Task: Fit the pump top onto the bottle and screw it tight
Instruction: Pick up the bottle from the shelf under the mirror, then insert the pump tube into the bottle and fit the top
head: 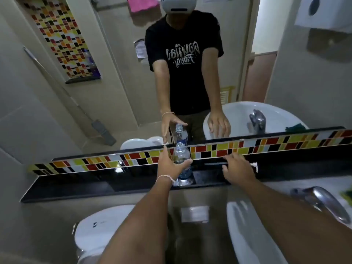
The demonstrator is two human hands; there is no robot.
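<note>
A clear plastic bottle [182, 155] with an open neck and a blue label stands upright on the black ledge [95, 184] below the mirror. My left hand [171, 164] wraps around its middle, thumb across the front. The pump top [254, 166] lies flat on the ledge to the right; only its white head and thin dark tube [215, 164] show. My right hand [238, 170] is spread over the pump's middle with fingers apart, hiding its collar. I cannot tell whether the hand touches it.
A mosaic tile strip [266, 143] and a mirror back the ledge. A white sink [245, 235] with a chrome tap [322, 201] sits at lower right. A white toilet [99, 231] is at lower left.
</note>
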